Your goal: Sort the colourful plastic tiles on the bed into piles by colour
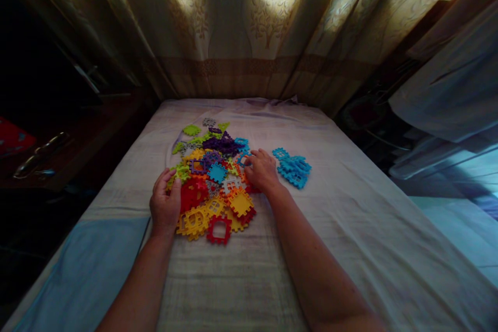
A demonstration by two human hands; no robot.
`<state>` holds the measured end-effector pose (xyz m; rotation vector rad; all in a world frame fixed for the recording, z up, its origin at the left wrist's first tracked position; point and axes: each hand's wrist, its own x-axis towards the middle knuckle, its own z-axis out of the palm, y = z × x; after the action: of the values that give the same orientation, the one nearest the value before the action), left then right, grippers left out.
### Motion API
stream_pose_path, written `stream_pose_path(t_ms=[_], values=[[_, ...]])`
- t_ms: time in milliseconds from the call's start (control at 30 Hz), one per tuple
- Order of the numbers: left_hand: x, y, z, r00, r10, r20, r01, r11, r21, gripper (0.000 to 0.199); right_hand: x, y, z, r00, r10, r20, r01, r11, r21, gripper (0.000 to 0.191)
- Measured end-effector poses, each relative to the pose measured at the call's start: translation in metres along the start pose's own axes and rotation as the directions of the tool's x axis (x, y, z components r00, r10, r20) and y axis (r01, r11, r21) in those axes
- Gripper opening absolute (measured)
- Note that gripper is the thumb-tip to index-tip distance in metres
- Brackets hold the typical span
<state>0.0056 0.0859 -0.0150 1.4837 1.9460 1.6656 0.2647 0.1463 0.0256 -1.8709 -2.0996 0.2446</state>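
Note:
A mixed heap of flat notched plastic pieces lies mid-bed, with a red frame piece [219,230] at its near edge and dark purple pieces [220,143] towards the back. My left hand [165,202] rests at the heap's left side, fingers apart, beside green pieces [181,172] and red ones [192,194]. At the right side, my right hand [261,170] has its fingers closed on a light blue piece [243,159]. Another light blue square [217,172] lies on top of the heap. Separately, to the right, sits a small pile of light blue pieces [294,168].
A pale sheet [330,249] covers the bed. Blue cloth [93,270] lies at the near left. Patterned curtains [229,26] hang behind the bed. Dark furniture [78,150] stands on the left, and cloth hangs [451,78] on the right.

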Motion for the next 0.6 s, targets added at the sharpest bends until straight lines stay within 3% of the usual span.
stream_pose_path(t_ms=[267, 400, 600], values=[[0.0, 0.001, -0.001, 1.0, -0.006, 0.009, 0.006, 1.0, 0.012, 0.038, 0.008, 0.015, -0.022, 0.994, 0.02, -0.108, -0.006, 0.991, 0.134, 0.023], [0.0, 0.003, -0.002, 1.0, -0.015, 0.012, 0.015, 1.0, 0.013, 0.039, 0.005, 0.044, -0.048, 0.969, 0.191, -0.156, -0.18, 0.98, 0.079, 0.024], [0.0, 0.002, -0.002, 1.0, -0.014, 0.026, 0.014, 1.0, 0.02, 0.039, -0.008, 0.083, -0.073, 0.868, 0.467, -0.168, -0.478, 0.877, -0.035, 0.029]])
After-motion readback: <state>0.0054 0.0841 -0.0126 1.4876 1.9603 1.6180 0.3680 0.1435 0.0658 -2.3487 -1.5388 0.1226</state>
